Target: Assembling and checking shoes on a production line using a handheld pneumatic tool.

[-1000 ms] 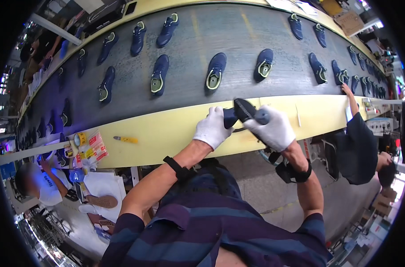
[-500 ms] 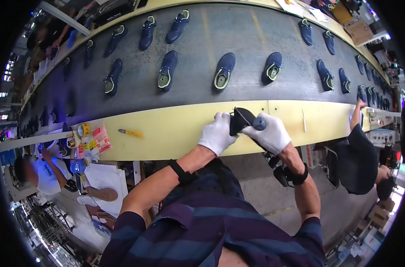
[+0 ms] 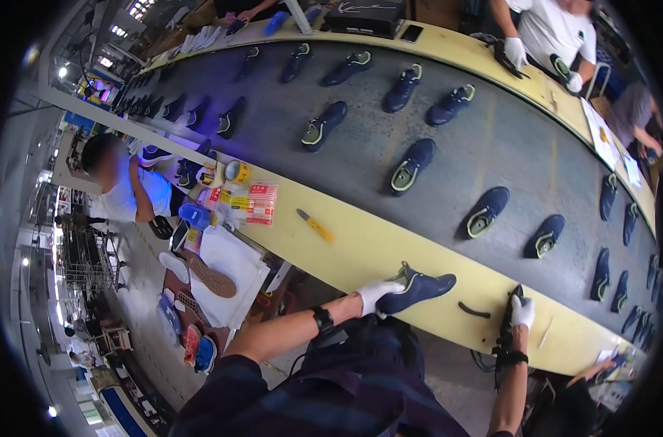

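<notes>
In my white-gloved left hand [image 3: 381, 296] is a navy sneaker [image 3: 421, 288], gripped at the heel. Its toe points right, above the pale yellow ledge [image 3: 375, 251]. My right hand [image 3: 523, 311], also gloved, is closed around a dark elongated thing [image 3: 511, 318] at the ledge; its kind is unclear, since my fingers cover part of it. Between the two hands a short curved dark strip [image 3: 474, 311] lies on the ledge. A yellow-handled cutter knife [image 3: 316, 225] rests farther left.
Navy sneakers stand in rows on the grey conveyor [image 3: 360, 138]. Left on the ledge are yellow tape [image 3: 237, 171] and a red-and-white packet [image 3: 262, 203]. Shoe soles [image 3: 212, 275] lie on a side stand. One co-worker [image 3: 138, 186] sits left; another [image 3: 553, 36] stands across the belt.
My view has swung left. My hands, together around a dark piece before, are now apart: the left has the sneaker, the right has moved right with a dark thing.
</notes>
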`<state>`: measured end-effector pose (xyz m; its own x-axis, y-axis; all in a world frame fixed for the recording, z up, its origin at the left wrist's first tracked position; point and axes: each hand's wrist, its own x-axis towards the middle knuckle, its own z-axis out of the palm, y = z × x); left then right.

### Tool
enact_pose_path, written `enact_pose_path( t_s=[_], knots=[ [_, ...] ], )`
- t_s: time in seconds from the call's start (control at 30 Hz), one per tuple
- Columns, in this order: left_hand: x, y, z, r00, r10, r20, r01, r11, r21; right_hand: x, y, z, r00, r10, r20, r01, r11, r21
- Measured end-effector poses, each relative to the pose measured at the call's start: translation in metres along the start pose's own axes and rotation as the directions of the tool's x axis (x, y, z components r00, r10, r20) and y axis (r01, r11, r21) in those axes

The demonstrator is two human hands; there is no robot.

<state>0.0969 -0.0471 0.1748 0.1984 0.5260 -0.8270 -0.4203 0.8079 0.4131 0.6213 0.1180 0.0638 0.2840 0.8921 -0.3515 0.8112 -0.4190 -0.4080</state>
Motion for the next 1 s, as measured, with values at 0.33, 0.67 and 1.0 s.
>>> enact_pose_path(
  t_s=[0.33,0.67,1.0],
  knots=[
    [-0.059,0.217,-0.235,0.645,0.585,-0.491,-0.73,0.663,-0.169,-0.029,-0.02,-0.005,0.979,-0.088,-0.184,0.062,0.988,-0.143],
    [0.037,0.358,-0.554,0.329,0.688,-0.647,0.041,0.674,0.737,-0.011,-0.025,0.016,0.967,0.197,-0.16,-0.215,0.971,-0.106],
    [0.149,0.428,-0.455,0.77,0.563,-0.301,-0.099,0.571,0.815,-0.026,-0.02,-0.001,0.952,0.186,-0.245,-0.237,0.951,-0.199]
  ],
)
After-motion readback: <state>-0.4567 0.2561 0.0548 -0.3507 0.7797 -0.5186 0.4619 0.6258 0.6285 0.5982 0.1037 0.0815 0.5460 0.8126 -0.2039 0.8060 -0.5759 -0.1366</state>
